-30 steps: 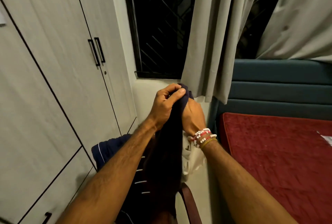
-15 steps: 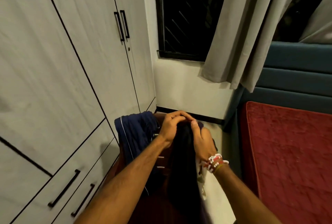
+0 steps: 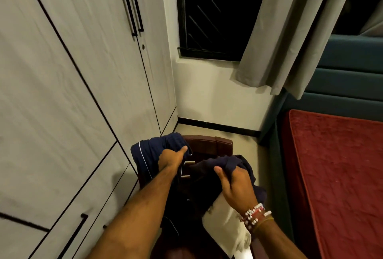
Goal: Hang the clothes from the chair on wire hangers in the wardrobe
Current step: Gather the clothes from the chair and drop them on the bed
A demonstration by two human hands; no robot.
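Observation:
A dark brown chair [image 3: 217, 143] stands below me, piled with clothes. My left hand [image 3: 173, 158] grips a navy garment with a thin white stripe [image 3: 149, 153] draped over the chair's left side. My right hand [image 3: 236, 184] holds a bunched dark navy cloth [image 3: 219, 164] above the seat. A white garment [image 3: 226, 225] lies under my right wrist. The pale wardrobe [image 3: 87, 72] fills the left side, its doors closed. No hanger is visible.
The wardrobe has black door handles [image 3: 133, 12] and drawers [image 3: 74, 231] low down. A bed with a red cover [image 3: 335, 175] and teal headboard [image 3: 350, 72] runs along the right. A grey curtain [image 3: 290, 30] hangs beside a dark window [image 3: 213, 14]. Bare floor [image 3: 244, 144] lies behind the chair.
Both hands held the dark cloth high by the curtain, then lowered it to the chair. My left hand has let go and taken the striped navy garment. The view tilted down.

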